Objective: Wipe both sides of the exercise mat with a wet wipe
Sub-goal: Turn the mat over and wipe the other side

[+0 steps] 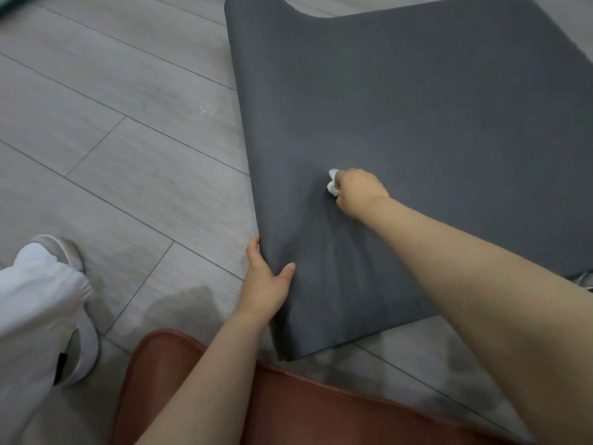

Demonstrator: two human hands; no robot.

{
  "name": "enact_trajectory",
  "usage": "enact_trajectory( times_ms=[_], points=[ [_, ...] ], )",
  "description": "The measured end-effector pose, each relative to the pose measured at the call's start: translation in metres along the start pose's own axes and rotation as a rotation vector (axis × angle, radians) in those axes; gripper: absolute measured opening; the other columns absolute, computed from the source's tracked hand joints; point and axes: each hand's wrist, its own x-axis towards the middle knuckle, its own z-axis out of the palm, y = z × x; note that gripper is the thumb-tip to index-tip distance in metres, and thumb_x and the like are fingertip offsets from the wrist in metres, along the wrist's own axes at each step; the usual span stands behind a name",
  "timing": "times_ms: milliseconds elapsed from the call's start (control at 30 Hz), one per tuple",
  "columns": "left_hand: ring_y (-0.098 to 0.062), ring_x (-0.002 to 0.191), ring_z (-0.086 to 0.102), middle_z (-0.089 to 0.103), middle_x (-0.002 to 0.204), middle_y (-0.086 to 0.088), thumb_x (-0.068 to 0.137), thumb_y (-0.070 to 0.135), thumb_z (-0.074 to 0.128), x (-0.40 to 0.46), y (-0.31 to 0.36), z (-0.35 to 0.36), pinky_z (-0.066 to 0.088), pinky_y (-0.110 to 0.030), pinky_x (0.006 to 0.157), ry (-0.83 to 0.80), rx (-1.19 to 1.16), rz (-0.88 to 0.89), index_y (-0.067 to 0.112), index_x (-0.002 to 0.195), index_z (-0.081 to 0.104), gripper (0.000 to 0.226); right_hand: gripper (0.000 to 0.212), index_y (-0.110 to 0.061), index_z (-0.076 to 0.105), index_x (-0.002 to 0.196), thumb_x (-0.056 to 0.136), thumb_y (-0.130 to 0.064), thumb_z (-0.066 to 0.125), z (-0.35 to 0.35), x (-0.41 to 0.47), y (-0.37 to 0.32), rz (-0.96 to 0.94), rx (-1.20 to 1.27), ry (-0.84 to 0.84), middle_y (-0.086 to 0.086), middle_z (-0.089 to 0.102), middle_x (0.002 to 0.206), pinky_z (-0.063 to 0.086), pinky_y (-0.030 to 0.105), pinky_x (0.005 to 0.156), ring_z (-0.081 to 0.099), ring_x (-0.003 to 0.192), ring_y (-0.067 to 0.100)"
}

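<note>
Seat cushion (288,409), reddish-brown, fills the nearest ground at 6 o'clock; a white trouser leg (29,316) and a shoe (61,252) sit at 8 o'clock.

Left hand (266,284) grips the mat (433,123) at its left edge, thumb laid on the upper face and fingers curled behind, holding the near end raised off the floor. The near corner hangs just above the cushion.

Right hand (356,189) lies further out, at roughly 1 o'clock from the left hand, fingers closed tight around a bunched white wipe (332,184), which is pressed against the mat's upper face.

Mat is dark grey and smooth. Its long axis runs away from the person toward 12 to 1 o'clock, the far end curling at the top of view. From the wipe, most of the unwiped-looking surface lies toward 12 and 2 o'clock, so the right hand is the working hand and, in my judgement, the next strokes must travel outward along that axis while the left hand steadies the edge. Whether the underside has been done cannot be told.

Floor (112,123) is pale grey wood-effect planking, with a faint damp sheen near 10 o'clock. A strip of something green shows at the far top-left corner.
</note>
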Motion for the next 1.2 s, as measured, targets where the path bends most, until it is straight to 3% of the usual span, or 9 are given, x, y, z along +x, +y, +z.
enact_trajectory(
  times_ms=[133,267,433,533,600,733,833,1000,1200],
  points=[
    [-0.014,0.117,0.055,0.052,0.134,0.006,0.091,0.019,0.068,0.002,0.0,0.0,0.042,-0.029,0.102,-0.002,-0.008,0.012,0.028,0.149,0.016,0.079,0.006,-0.012,0.061,0.083,0.079,-0.016,0.061,0.015,-0.093,0.024,-0.508,-0.04,-0.327,0.008,0.068,0.101,0.04,0.026,0.07,0.062,0.093,0.031],
    [-0.017,0.121,0.055,0.051,0.136,0.005,0.092,0.02,0.068,-0.001,0.0,0.0,0.043,-0.031,0.104,-0.002,-0.004,0.016,0.028,0.15,0.015,0.079,0.025,-0.016,0.061,0.109,0.085,-0.022,0.059,0.015,-0.136,0.025,-0.757,-0.421,-0.729,0.006,0.06,0.113,0.041,0.032,0.074,0.058,0.103,0.029],
    [-0.015,0.119,0.055,0.051,0.138,0.002,0.092,0.018,0.069,0.002,-0.003,0.001,0.044,-0.036,0.105,-0.012,-0.033,0.042,0.024,0.149,0.018,0.077,0.029,-0.007,0.059,0.114,0.093,-0.028,0.056,-0.035,-0.012,0.011,-0.287,-0.37,-0.154,0.016,0.059,0.119,0.045,0.035,0.084,0.058,0.108,0.035],
    [-0.014,0.12,0.055,0.049,0.138,0.005,0.091,0.02,0.069,0.001,-0.004,0.001,0.044,-0.039,0.107,-0.016,-0.037,0.038,0.027,0.15,0.017,0.078,0.032,-0.006,0.055,0.124,0.093,-0.014,0.049,-0.031,0.025,0.003,0.013,-0.191,-0.057,0.017,0.057,0.126,0.046,0.036,0.088,0.056,0.113,0.036],
    [-0.013,0.117,0.054,0.048,0.137,0.007,0.092,0.018,0.069,0.003,-0.004,0.002,0.044,-0.036,0.105,-0.014,-0.073,0.029,0.028,0.149,0.017,0.078,0.033,-0.011,0.056,0.126,0.094,-0.014,0.047,-0.016,0.012,0.005,-0.11,-0.162,-0.113,0.017,0.059,0.125,0.046,0.037,0.09,0.057,0.112,0.036],
    [-0.012,0.113,0.058,0.053,0.134,0.005,0.091,0.016,0.069,0.006,-0.009,0.004,0.045,-0.031,0.099,0.02,-0.108,0.037,0.029,0.147,0.021,0.075,0.021,-0.016,0.059,0.08,0.087,-0.034,0.051,0.0,-0.091,0.046,-0.519,-0.164,-0.425,0.012,0.065,0.091,0.045,0.031,0.071,0.061,0.083,0.031],
    [-0.013,0.114,0.06,0.056,0.133,0.004,0.09,0.018,0.069,0.005,-0.011,0.004,0.047,-0.037,0.104,0.011,-0.122,0.043,0.031,0.145,0.023,0.073,0.02,-0.019,0.06,0.104,0.095,-0.033,0.05,-0.005,-0.154,0.07,-0.583,-0.373,-0.777,0.005,0.06,0.114,0.039,0.029,0.078,0.057,0.102,0.028],
    [-0.013,0.116,0.058,0.055,0.135,0.004,0.091,0.019,0.068,0.0,-0.006,0.004,0.046,-0.034,0.102,0.023,-0.126,0.072,0.031,0.146,0.024,0.071,0.023,-0.014,0.054,0.114,0.091,-0.018,0.053,-0.016,-0.084,0.062,-0.536,-0.505,-0.364,0.008,0.056,0.118,0.041,0.034,0.086,0.057,0.109,0.029],
    [-0.011,0.119,0.058,0.054,0.137,0.006,0.092,0.027,0.069,-0.004,-0.006,0.002,0.046,-0.043,0.107,-0.018,-0.164,0.036,0.037,0.148,0.02,0.076,0.037,-0.006,0.046,0.129,0.093,-0.008,0.046,-0.03,0.015,0.044,0.13,-0.105,0.133,0.02,0.051,0.126,0.043,0.04,0.088,0.052,0.114,0.039]
  ],
)
